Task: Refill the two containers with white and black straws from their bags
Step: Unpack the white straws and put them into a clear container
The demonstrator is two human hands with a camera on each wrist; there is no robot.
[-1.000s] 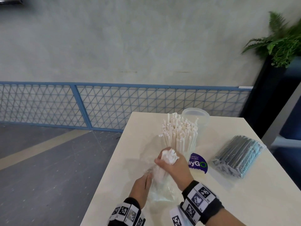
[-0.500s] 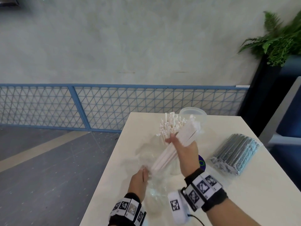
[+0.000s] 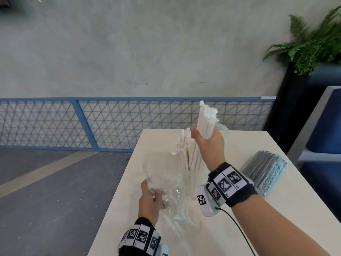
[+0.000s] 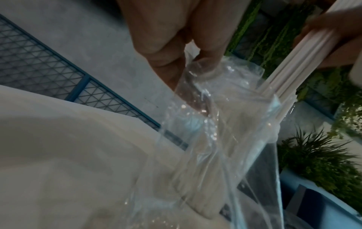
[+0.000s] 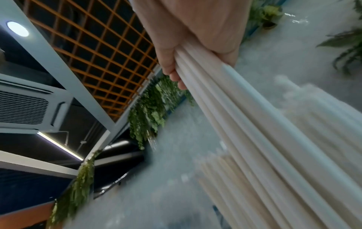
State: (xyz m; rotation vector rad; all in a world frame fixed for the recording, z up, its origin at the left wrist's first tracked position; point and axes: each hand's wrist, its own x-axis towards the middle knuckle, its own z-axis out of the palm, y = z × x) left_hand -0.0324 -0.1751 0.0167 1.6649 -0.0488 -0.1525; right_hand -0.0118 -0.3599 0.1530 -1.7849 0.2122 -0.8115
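White-straw refill was under way: right hand [image 3: 209, 139] was fisted round a bundle of white straws [image 3: 205, 121], raised above the near container [image 3: 191, 177] that already stood full of white straws, while left hand [image 3: 150, 197] pinched the crumpled clear bag [image 3: 164, 180] on the table [image 3: 258, 218]. Next move likely called for lowering the bundle upright into the crowded container without snagging. The second container behind the right hand was mostly hidden, the black straw bag [image 3: 264, 170] lay unopened to the right, and whether straws remained in the clear bag was unclear.

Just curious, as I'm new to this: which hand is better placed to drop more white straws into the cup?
The right hand: it grips a bundle of white straws above the container, while the left hand holds the clear bag.
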